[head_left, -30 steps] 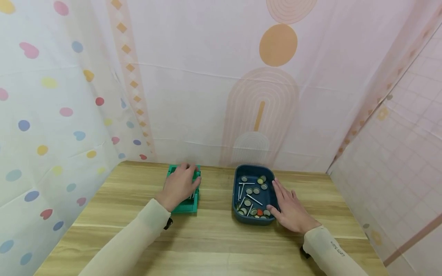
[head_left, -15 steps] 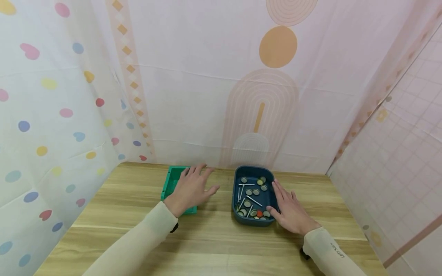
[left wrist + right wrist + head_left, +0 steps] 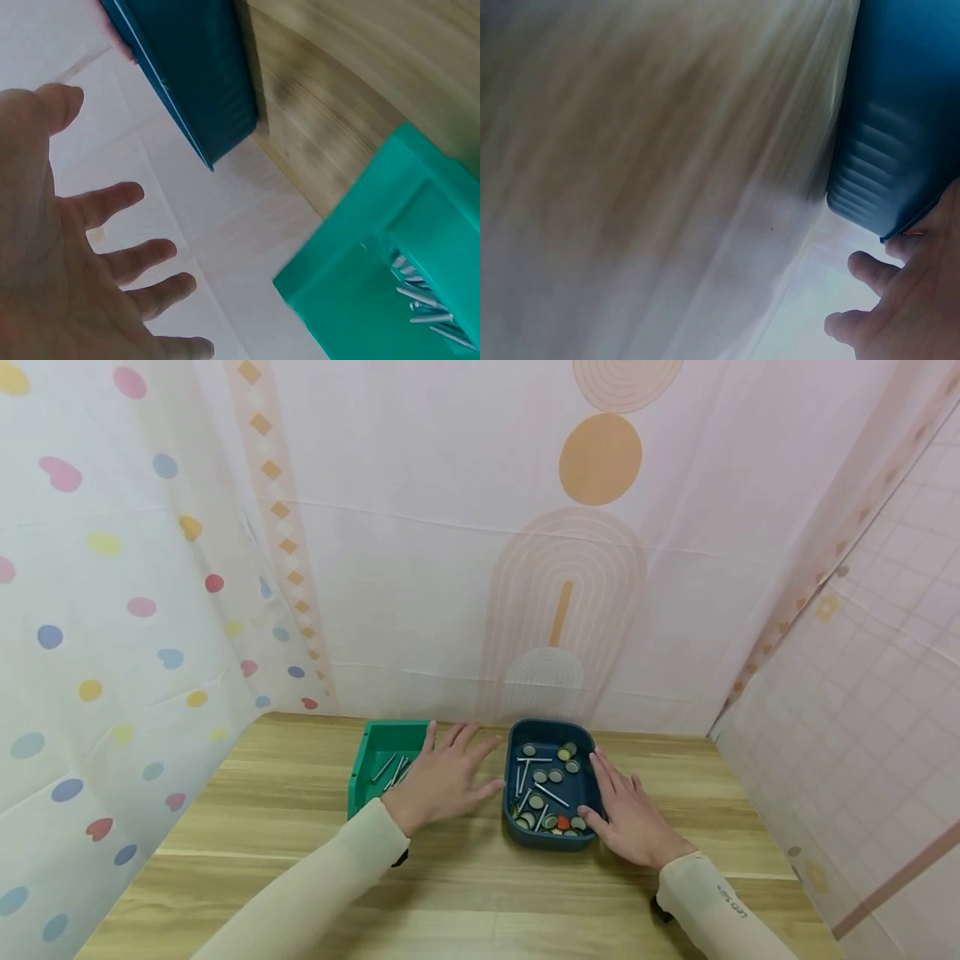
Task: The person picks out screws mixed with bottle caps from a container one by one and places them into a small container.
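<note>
My left hand (image 3: 442, 782) hovers between the two containers with its fingers spread and holds nothing; in the left wrist view its palm (image 3: 45, 247) is bare. Below and to its left is a green bin (image 3: 360, 770) with several silver nails (image 3: 399, 769) inside, its right part hidden behind the hand. My right hand (image 3: 633, 814) rests along the right rim of a dark blue tray (image 3: 551, 842), fingers extended and thumb at the near right rim. Inside the tray lie several bottle caps (image 3: 555, 776), one of them red (image 3: 562, 822), and several silver nails (image 3: 552, 795).
Both containers stand toward the back of a wood-grain table (image 3: 480, 902), close to a patterned cloth backdrop (image 3: 420, 610). A dotted cloth (image 3: 150, 685) hangs at the left and a grid-patterned one (image 3: 877, 652) at the right.
My left hand has lifted out of the green bin and moved right toward the blue tray, opening its fingers and uncovering the nails. My right hand has stayed at the tray's rim.
</note>
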Available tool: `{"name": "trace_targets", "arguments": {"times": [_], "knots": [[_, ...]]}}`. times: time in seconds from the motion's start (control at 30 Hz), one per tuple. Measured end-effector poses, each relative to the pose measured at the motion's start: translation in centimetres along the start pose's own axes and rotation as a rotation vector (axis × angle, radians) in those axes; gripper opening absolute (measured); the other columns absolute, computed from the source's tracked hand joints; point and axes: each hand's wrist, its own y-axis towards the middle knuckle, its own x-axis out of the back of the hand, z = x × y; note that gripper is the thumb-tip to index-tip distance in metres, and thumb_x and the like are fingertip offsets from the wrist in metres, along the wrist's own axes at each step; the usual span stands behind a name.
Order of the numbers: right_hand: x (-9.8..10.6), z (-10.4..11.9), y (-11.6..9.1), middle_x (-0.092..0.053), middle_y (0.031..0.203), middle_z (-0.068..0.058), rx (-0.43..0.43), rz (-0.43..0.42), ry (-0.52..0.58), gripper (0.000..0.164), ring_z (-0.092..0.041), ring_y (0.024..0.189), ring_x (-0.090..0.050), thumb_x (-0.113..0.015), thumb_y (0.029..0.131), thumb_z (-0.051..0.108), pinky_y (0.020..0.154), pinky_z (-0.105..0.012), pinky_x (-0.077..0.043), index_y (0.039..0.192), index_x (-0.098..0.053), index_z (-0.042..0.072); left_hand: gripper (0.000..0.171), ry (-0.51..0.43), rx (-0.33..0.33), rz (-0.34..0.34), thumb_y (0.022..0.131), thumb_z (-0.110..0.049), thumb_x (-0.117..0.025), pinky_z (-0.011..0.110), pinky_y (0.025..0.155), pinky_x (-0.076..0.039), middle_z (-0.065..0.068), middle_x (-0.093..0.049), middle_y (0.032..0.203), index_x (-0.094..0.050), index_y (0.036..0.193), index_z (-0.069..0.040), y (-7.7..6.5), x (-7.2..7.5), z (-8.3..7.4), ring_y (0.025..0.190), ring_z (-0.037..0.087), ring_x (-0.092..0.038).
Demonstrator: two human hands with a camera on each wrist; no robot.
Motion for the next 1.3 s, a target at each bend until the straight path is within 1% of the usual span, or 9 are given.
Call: {"name": "trace_targets", "arguments": {"times": [0.1,0.23,0.4,0.57,0.73,0.83,0.93,1.1,1.3], "knots": [[0.1,0.0,0.0,-0.010,0.197,-0.020,-0.003,0.003,0.000,0.093,-0.050,0.178,-0.029,-0.060,0.121,0.049,0.138,-0.084,-0.021,0.187,-0.013,0.004,0.075,0.011,-0.027,0.016,0.113,-0.065,-0.067,0.087,0.137,-0.021,0.018,-0.044,0.186,-0.055,0.175,-0.024,0.3,0.1,-0.4,0.173,0.049,-0.040],[0.2,0.1,0.0,-0.010,0.197,-0.020,-0.007,0.011,0.000,0.093,-0.050,0.179,-0.029,-0.060,0.121,0.049,0.139,-0.083,-0.020,0.187,-0.012,0.003,0.075,0.018,-0.047,0.039,0.113,-0.066,-0.066,0.086,0.137,-0.022,0.016,-0.044,0.187,-0.055,0.175,-0.025,0.7,0.1,-0.9,0.173,0.048,-0.041],[0.2,0.2,-0.1,-0.010,0.197,-0.021,-0.005,0.010,0.011,0.093,-0.050,0.179,-0.028,-0.061,0.121,0.047,0.138,-0.084,-0.020,0.186,-0.014,0.002,0.076,0.007,-0.062,0.092,0.113,-0.067,-0.066,0.081,0.140,-0.025,0.015,-0.043,0.187,-0.053,0.176,-0.027,1.5,-0.1,-2.0,0.174,0.046,-0.041],[0.2,0.2,-0.1,-0.011,0.197,-0.021,-0.003,0.014,0.002,0.093,-0.051,0.178,-0.029,-0.060,0.121,0.048,0.138,-0.084,-0.021,0.186,-0.014,0.002,0.075,0.019,-0.073,0.151,0.114,-0.066,-0.065,0.072,0.141,-0.034,0.015,-0.044,0.187,-0.052,0.177,-0.027,2.3,-0.2,-3.4,0.172,0.044,-0.045],[0.1,0.2,0.0,-0.012,0.197,-0.021,0.000,0.009,-0.001,0.093,-0.051,0.177,-0.031,-0.060,0.121,0.049,0.137,-0.085,-0.022,0.187,-0.014,0.003,0.074,0.051,-0.090,0.182,0.114,-0.065,-0.066,0.060,0.136,-0.047,0.014,-0.051,0.183,-0.055,0.175,-0.026,3.4,-0.2,-4.9,0.166,0.039,-0.055],[0.0,0.1,0.0,-0.012,0.197,-0.021,0.000,0.010,0.003,0.093,-0.051,0.177,-0.031,-0.060,0.121,0.049,0.137,-0.085,-0.022,0.187,-0.013,0.003,0.068,0.037,-0.099,0.208,0.113,-0.058,-0.073,0.055,0.129,-0.056,0.014,-0.059,0.176,-0.060,0.171,-0.024,3.9,0.0,-5.8,0.157,0.036,-0.065],[-0.1,0.0,0.0,-0.011,0.197,-0.020,0.001,0.012,0.005,0.093,-0.050,0.178,-0.031,-0.060,0.121,0.049,0.138,-0.085,-0.022,0.187,-0.013,0.003,0.062,0.013,-0.093,0.239,0.111,-0.049,-0.079,0.051,0.122,-0.062,0.012,-0.068,0.167,-0.067,0.165,-0.021,4.4,0.2,-6.8,0.146,0.031,-0.074],[0.1,0.0,0.0,-0.010,0.197,-0.021,0.005,0.005,0.013,0.092,-0.052,0.177,-0.031,-0.060,0.121,0.047,0.137,-0.085,-0.021,0.186,-0.013,0.002,0.053,-0.028,-0.089,0.271,0.109,-0.037,-0.085,0.043,0.115,-0.066,0.009,-0.079,0.152,-0.074,0.156,-0.014,5.8,0.2,-8.0,0.135,0.024,-0.078],[0.3,0.2,-0.1,-0.009,0.197,-0.022,0.009,0.012,0.016,0.092,-0.052,0.178,-0.029,-0.060,0.121,0.045,0.137,-0.086,-0.020,0.186,-0.012,0.002,0.045,-0.092,-0.039,0.317,0.107,-0.026,-0.089,0.038,0.110,-0.067,0.006,-0.083,0.144,-0.079,0.149,-0.012,7.1,-0.1,-9.6,0.129,0.021,-0.081]]}}
